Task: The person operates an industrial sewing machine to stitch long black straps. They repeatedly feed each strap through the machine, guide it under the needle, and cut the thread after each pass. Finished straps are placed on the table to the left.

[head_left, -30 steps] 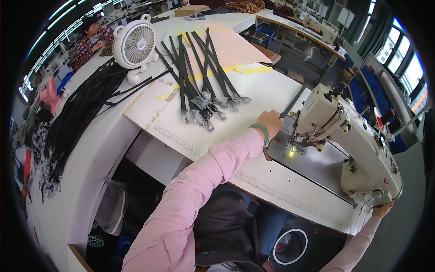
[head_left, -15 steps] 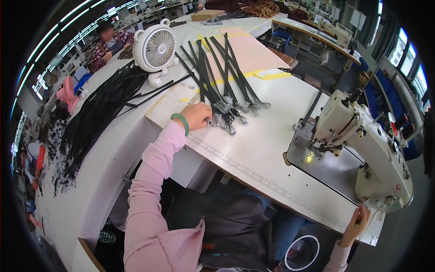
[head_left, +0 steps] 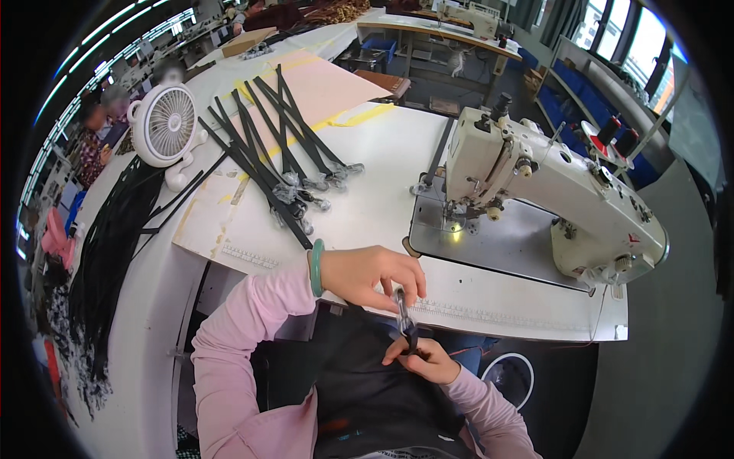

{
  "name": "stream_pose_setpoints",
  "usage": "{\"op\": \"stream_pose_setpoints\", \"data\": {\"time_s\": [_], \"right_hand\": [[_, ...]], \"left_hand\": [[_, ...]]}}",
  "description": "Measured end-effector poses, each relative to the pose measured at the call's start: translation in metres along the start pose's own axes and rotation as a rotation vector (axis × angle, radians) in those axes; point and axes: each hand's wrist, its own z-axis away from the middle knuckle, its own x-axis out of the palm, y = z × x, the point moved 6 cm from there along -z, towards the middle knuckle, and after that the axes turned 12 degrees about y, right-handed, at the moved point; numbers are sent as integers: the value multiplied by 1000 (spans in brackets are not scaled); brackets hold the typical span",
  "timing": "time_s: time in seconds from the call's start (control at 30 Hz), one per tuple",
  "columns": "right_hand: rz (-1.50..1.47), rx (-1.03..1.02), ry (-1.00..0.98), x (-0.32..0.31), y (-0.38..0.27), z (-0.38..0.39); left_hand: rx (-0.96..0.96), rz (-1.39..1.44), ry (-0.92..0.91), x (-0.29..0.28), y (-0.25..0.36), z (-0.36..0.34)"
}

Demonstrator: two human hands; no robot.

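My left hand, a green bangle at its wrist, is over the table's front edge, fingers curled onto a plastic-wrapped metal fitting. Just below, my right hand grips the dark strap end joined to that fitting; the rest of this strap is hard to make out. Above my hands lie several black straps with wrapped fittings at their near ends, on the white tabletop. A cream sewing machine stands to the right, its lamp lit, with another strap lying behind the needle area.
A white fan stands at the back left beside a long pile of black straps on a side table. Co-workers sit beyond. A round white bin is below the table at right; another workbench is behind.
My left hand went left to the straps, then came down and right toward me with a fitting. My right hand left the machine's right end and moved left to meet it.
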Motion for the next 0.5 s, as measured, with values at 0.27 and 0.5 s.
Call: {"op": "stream_pose_setpoints", "data": {"time_s": [0.27, 0.5], "right_hand": [[2, 239, 79, 8, 34, 33], [-55, 256, 224, -3, 21, 28]], "left_hand": [[-61, -1136, 568, -69, -90, -11], [-56, -971, 517, -6, -88, -11]]}}
